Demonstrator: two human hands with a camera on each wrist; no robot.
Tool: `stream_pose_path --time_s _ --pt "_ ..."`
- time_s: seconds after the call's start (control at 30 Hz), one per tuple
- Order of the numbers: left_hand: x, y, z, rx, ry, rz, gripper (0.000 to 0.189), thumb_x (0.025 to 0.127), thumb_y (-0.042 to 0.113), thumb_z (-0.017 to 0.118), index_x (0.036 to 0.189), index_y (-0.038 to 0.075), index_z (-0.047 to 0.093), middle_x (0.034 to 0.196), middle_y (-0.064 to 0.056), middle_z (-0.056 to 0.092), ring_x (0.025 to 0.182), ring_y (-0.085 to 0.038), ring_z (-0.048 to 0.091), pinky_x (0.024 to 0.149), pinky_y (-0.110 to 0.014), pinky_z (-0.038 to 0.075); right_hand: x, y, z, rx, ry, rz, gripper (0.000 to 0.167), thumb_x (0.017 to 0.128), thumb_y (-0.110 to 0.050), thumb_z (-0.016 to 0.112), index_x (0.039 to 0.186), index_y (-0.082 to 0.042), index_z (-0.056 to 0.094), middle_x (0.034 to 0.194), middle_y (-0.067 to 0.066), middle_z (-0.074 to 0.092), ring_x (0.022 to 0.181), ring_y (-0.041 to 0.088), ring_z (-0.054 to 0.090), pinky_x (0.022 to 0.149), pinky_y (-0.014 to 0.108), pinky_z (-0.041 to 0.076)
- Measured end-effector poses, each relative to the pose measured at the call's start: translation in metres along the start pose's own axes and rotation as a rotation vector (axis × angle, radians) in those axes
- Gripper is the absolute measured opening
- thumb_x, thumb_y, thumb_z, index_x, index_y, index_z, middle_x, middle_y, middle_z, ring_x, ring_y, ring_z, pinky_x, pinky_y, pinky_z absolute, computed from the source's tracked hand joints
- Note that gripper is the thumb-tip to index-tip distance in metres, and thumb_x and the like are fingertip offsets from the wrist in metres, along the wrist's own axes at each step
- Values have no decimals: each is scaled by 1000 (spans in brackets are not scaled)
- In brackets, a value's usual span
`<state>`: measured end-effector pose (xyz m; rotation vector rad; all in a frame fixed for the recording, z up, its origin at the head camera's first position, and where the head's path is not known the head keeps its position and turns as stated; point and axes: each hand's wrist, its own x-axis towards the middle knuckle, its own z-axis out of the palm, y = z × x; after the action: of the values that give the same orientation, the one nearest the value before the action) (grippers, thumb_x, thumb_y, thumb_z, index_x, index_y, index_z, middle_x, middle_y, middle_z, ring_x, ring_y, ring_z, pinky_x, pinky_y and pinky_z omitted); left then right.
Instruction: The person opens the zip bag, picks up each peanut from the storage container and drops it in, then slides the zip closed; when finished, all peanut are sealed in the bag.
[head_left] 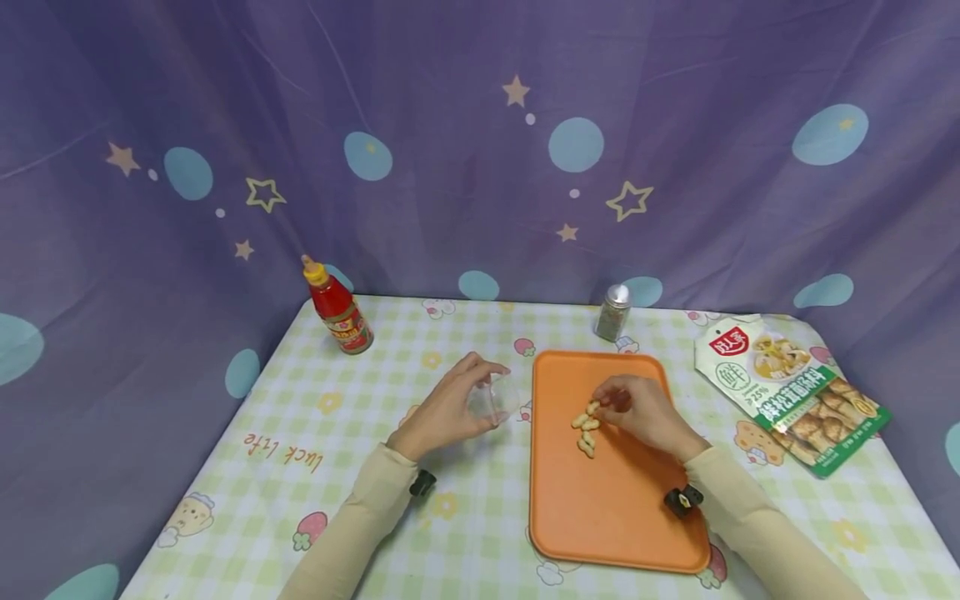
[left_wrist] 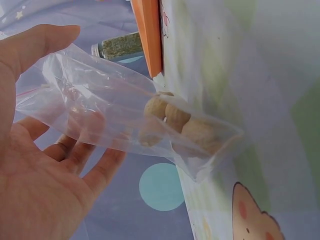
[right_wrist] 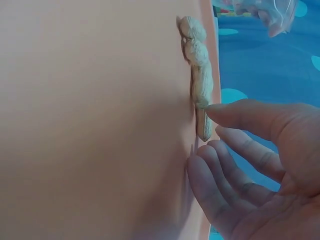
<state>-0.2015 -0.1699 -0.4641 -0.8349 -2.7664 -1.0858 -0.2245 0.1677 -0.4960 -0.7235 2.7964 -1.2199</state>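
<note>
My left hand (head_left: 452, 400) holds a clear plastic bag (left_wrist: 115, 105) between the thumb and the curved fingers, left of the orange tray (head_left: 600, 517). Inside the bag, peanuts (left_wrist: 172, 120) lie at the lower end, and it hangs close to the tablecloth. Several more peanuts (head_left: 585, 423) lie in a loose group on the tray. Over that group is my right hand (head_left: 640, 410), its thumb tip at the endmost peanut (right_wrist: 204, 124) and its fingers bent apart from the thumb. Whether the thumb touches that peanut I cannot tell.
A red sauce bottle (head_left: 341, 312) with a yellow cap stands at the table's back left. Behind the tray is a spice shaker (head_left: 613, 313). To the right lies a green and white food packet (head_left: 791, 392). A checked cloth (head_left: 360, 433) covers the table.
</note>
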Motion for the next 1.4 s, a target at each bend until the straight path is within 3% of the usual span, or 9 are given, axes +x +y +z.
stream_pose_path --time_s 0.23,0.63,1.0,1.4 --pt "-1 1 1 -6 -17 -24 64 81 20 91 138 21 62 120 -9 61 109 -14 56 96 -37 54 4 3 2 -30 -21 -5 15 85 -7 85 98 -9 79 95 5 75 80 13 69 72 26 56" --pt "0 1 1 1 -22 -23 61 82 22 90 137 19 63 120 -4 60 109 -13 57 95 -37 54 9 3 6 -29 -73 10 6 90 -9 80 96 -11 79 83 -2 75 74 6 66 70 22 54" --pt "0 0 4 -9 -25 -24 62 82 21 89 138 16 63 119 5 57 111 -14 57 97 -38 54 11 3 8 -25 -59 2 6 90 -8 80 94 -10 78 81 -3 73 72 3 63 69 21 52" --pt "0 1 5 9 -28 -21 61 83 24 89 138 16 63 120 5 57 111 -13 57 96 -37 54 16 -32 13 48 -20 -48 8 92 -12 80 99 -12 77 86 -4 74 79 6 66 72 25 58"
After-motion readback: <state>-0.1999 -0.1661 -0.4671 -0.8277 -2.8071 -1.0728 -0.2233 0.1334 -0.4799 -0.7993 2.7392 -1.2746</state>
